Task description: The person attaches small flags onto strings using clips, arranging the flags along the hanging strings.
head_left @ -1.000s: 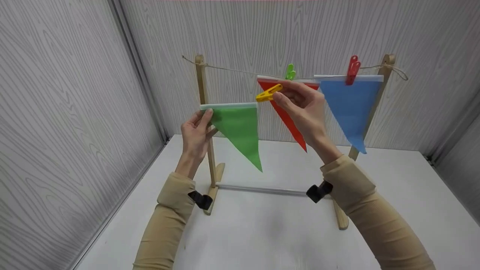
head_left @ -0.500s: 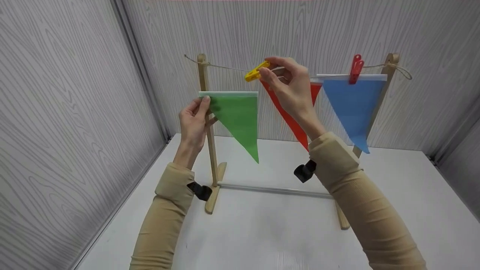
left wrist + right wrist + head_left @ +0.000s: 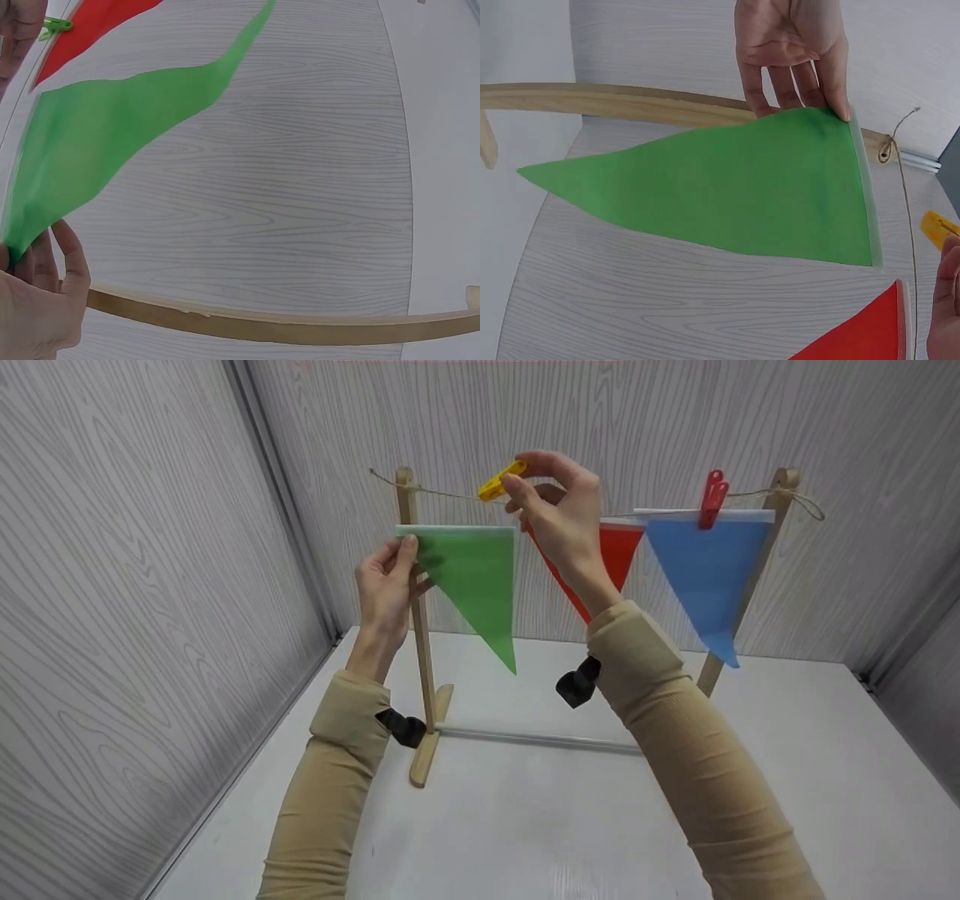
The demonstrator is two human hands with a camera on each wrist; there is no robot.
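Note:
My left hand (image 3: 384, 589) pinches the top left corner of a green triangular flag (image 3: 480, 577) with a white top edge. The flag hangs point down, its top edge a little below the string (image 3: 450, 496) in the head view. Between thumb and fingertips of my right hand (image 3: 562, 514) is a yellow clothespin (image 3: 501, 481), tilted, just above the string. In the right wrist view the clothespin (image 3: 939, 229) sits beside the string (image 3: 909, 217). A red flag (image 3: 619, 551) is partly hidden behind my right hand; its green clothespin (image 3: 57, 25) shows in the left wrist view.
A blue flag (image 3: 705, 577) hangs at the right from a red clothespin (image 3: 712, 499). Wooden posts, the left post (image 3: 421, 660) and the right post (image 3: 784, 484), carry the string. A pale rod (image 3: 532, 739) joins them low over the white table (image 3: 480, 825).
My left hand has raised the green flag toward the string. My right hand has moved up and left with the yellow clothespin, from in front of the red flag to above the string.

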